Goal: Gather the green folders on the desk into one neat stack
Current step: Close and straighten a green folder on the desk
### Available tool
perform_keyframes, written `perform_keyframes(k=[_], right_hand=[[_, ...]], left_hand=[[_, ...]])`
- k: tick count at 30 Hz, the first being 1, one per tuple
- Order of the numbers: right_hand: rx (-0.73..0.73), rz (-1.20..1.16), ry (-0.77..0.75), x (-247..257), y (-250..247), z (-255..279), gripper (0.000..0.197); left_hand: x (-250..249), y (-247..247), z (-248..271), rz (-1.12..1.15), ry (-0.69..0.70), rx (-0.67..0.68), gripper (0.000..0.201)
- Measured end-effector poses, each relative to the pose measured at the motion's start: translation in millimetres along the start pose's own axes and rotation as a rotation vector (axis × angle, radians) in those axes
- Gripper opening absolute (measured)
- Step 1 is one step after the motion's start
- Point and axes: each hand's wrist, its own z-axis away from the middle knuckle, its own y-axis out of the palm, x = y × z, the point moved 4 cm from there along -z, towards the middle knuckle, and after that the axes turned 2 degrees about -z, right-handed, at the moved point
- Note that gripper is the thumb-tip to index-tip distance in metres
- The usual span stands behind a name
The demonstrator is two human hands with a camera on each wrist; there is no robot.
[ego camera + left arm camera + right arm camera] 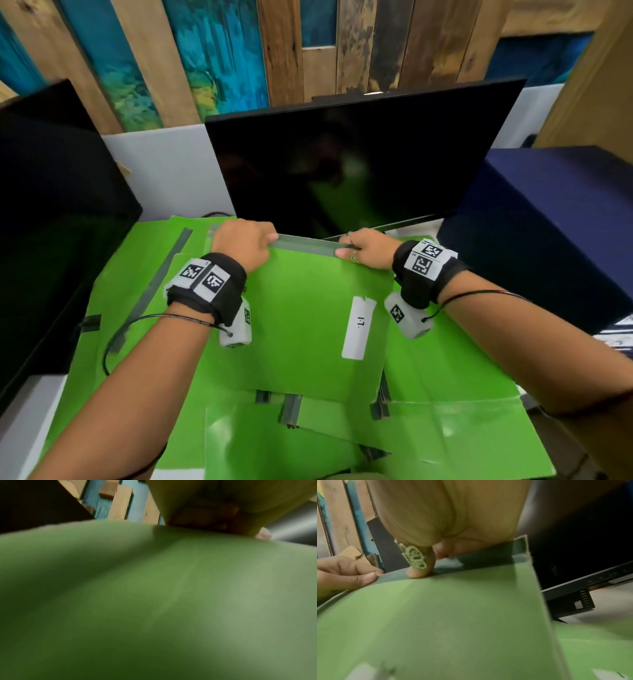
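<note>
across the desk, from the dark monitor back toward the person, lie the green folders, fanned out and overlapping at different angles rather than squared up; one to the left shows its grey spine strip running on a diagonal, others poke out below and to the right.

on top of that spread sits the top folder, carrying a white label, its grey spine edge turned away from the person and running left to right just in front of the monitor's lower edge. that far edge is the axis the coming move turns on, in my judgement: it lies straight ahead of both hands, crosswise to the forearms.

at either end of that spine are the hands, about equally near it. the left hand is curled over the left end, fingers wrapped down on the strip; the left wrist view shows only blurred green and a fingertip. the right hand pinches the right end, thumb pressed on the grey strip and the other fingers curled behind it, a ring showing on one finger.

both grips are symmetric, so the folder can likely be slid or lifted squarely, probably to line its edges up with those beneath. whether the spine edge is raised off the pile i cannot tell.
</note>
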Motion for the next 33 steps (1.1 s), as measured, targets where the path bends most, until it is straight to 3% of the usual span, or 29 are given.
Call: perform_keyframes(k=[3,7,10,14,17,20,23,26,33], right_hand=[[-0.128,0.030,0.115,-10,-4,3,0.031],[-0.180,0.145,0.272,-25,0,4,0.036],[-0.165,-0.104,0.299,-39,17,9,0.058],[0.042,-0.752,0.433,-55,52,20,0.047],[0.289,-0.903,0.517,-52,78,27,0.078],[0.318,-0.693,0.536,-49,85,24,0.072],[0.246,-0.395,0.540,-60,76,17,0.065],[0.151,-0.305,0.560,-83,68,15,0.058],[0.014,-0.108,0.604,-133,40,22,0.066]], left_hand=[[3,15,-3,0.027,-0.060,0.129,0.025],[22,40,8,0.077,-0.151,0.295,0.029],[55,49,17,0.138,-0.284,0.310,0.034],[84,57,34,0.211,-0.447,0.315,0.037],[81,69,48,0.224,-0.510,0.383,0.038],[66,86,55,0.240,-0.509,0.464,0.039],[51,99,56,0.273,-0.510,0.537,0.038],[32,111,54,0.290,-0.440,0.587,0.035],[-44,136,61,0.383,-0.266,0.695,0.028]])
